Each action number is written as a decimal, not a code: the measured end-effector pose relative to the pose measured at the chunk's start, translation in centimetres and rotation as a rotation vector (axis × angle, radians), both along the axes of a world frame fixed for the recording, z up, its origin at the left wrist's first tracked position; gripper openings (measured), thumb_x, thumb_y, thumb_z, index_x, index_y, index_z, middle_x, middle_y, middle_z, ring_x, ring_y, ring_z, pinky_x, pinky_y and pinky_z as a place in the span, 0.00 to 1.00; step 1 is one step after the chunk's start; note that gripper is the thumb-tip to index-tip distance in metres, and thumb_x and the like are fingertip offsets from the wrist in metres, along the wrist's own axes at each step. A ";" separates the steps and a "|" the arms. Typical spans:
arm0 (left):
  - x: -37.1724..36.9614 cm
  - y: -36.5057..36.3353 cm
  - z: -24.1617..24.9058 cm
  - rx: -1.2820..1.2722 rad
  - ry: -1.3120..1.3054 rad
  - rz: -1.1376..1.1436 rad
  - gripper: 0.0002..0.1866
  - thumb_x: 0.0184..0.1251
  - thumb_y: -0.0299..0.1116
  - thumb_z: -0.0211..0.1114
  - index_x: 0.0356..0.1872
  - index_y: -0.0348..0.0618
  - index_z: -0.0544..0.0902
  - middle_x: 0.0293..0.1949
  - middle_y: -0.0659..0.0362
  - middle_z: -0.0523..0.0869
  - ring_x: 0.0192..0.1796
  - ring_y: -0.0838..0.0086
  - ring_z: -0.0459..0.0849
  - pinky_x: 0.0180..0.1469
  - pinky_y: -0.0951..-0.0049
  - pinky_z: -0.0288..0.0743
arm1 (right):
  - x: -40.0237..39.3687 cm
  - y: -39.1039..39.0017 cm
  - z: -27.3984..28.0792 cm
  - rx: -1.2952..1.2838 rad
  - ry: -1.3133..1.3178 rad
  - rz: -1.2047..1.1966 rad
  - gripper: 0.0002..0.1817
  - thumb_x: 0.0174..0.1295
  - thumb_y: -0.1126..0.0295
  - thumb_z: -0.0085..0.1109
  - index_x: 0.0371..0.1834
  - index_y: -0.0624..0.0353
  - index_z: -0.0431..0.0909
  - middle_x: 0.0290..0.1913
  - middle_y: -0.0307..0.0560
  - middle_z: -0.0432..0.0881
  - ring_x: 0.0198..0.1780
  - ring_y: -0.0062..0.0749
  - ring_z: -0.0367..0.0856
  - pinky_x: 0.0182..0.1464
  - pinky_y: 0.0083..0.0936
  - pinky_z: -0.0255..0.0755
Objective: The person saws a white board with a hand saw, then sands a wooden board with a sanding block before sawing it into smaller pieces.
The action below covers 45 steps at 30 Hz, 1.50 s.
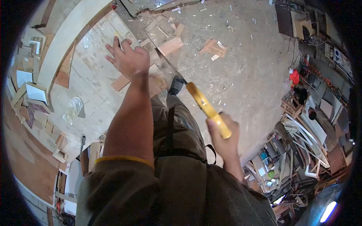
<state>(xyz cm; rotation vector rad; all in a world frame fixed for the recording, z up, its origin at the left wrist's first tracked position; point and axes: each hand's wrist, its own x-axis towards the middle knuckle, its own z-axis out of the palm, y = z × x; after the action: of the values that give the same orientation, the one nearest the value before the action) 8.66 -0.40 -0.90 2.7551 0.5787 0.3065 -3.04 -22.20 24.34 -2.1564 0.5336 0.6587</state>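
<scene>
In the head view, a handsaw with a yellow handle (207,109) slants from lower right to upper left. My right hand (224,132) is wrapped round the lower end of that handle. The saw's thin dark blade reaches up past the edge of the pale work table (100,75). Left of the blade, my left hand (130,58) is over the table with its fingers spread. A small dark and yellow item shows by its fingertips, too small to make out. Under my left wrist lies a flat piece of wood (120,83), partly hidden by the forearm.
Wood offcuts (171,46) lie beyond the blade, and a broken brown piece (213,49) is on the floor. A clear plastic bag (74,109) and a long curved board (62,41) are on the left. Piled timber (305,132) stands on the right.
</scene>
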 end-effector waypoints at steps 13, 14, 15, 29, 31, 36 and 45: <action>0.5 0.3 0.4 -0.019 0.026 0.007 0.19 0.53 0.30 0.62 0.49 0.46 0.81 0.71 0.49 0.72 0.81 0.39 0.55 0.79 0.29 0.43 | 5.3 4.0 2.8 0.135 -0.317 0.169 0.17 0.67 0.77 0.67 0.59 0.60 0.81 0.48 0.51 0.89 0.39 0.24 0.86 0.41 0.21 0.78; 0.5 0.4 0.4 -0.020 0.025 0.014 0.19 0.53 0.30 0.62 0.49 0.46 0.81 0.71 0.49 0.72 0.81 0.39 0.55 0.79 0.29 0.43 | 6.0 3.8 2.8 0.183 -0.262 0.139 0.15 0.67 0.77 0.66 0.56 0.59 0.82 0.47 0.50 0.90 0.37 0.24 0.86 0.41 0.21 0.78; 0.4 0.3 0.5 -0.022 0.028 0.010 0.19 0.53 0.30 0.62 0.49 0.45 0.81 0.71 0.49 0.72 0.81 0.39 0.55 0.79 0.29 0.44 | 6.3 3.9 3.0 0.226 -0.204 0.104 0.13 0.67 0.78 0.65 0.54 0.59 0.84 0.45 0.49 0.90 0.36 0.24 0.86 0.40 0.20 0.77; 0.8 0.3 0.5 -0.017 0.027 0.020 0.19 0.53 0.29 0.62 0.49 0.46 0.82 0.71 0.51 0.72 0.82 0.41 0.57 0.80 0.32 0.44 | 6.2 3.9 2.9 0.207 -0.254 0.170 0.07 0.71 0.79 0.60 0.49 0.62 0.83 0.45 0.45 0.90 0.39 0.16 0.83 0.43 0.15 0.75; 0.6 0.3 0.8 -0.028 0.053 0.028 0.18 0.53 0.29 0.62 0.48 0.47 0.82 0.72 0.50 0.72 0.82 0.41 0.56 0.80 0.31 0.45 | 6.0 3.1 4.0 0.218 -0.174 0.074 0.08 0.70 0.79 0.61 0.50 0.62 0.83 0.44 0.46 0.90 0.38 0.18 0.84 0.42 0.16 0.76; 1.1 0.8 0.3 -0.055 0.024 0.016 0.19 0.51 0.27 0.61 0.48 0.46 0.82 0.72 0.47 0.71 0.81 0.38 0.56 0.78 0.28 0.44 | 8.3 7.4 -0.1 0.216 -0.174 0.144 0.07 0.71 0.79 0.60 0.49 0.60 0.83 0.40 0.42 0.89 0.37 0.17 0.82 0.40 0.18 0.75; -0.6 0.5 0.6 -0.069 0.058 -0.124 0.15 0.52 0.28 0.61 0.44 0.46 0.82 0.73 0.45 0.72 0.81 0.39 0.58 0.78 0.28 0.48 | 6.1 7.2 -2.5 0.251 -0.094 -0.116 0.05 0.74 0.77 0.59 0.49 0.61 0.83 0.41 0.37 0.85 0.39 0.12 0.77 0.42 0.13 0.71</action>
<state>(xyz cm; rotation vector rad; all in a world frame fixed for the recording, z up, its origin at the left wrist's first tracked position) 8.06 0.05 -0.28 2.7258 0.4221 0.1750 3.11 -14.99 21.81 -1.8960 0.4936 0.5286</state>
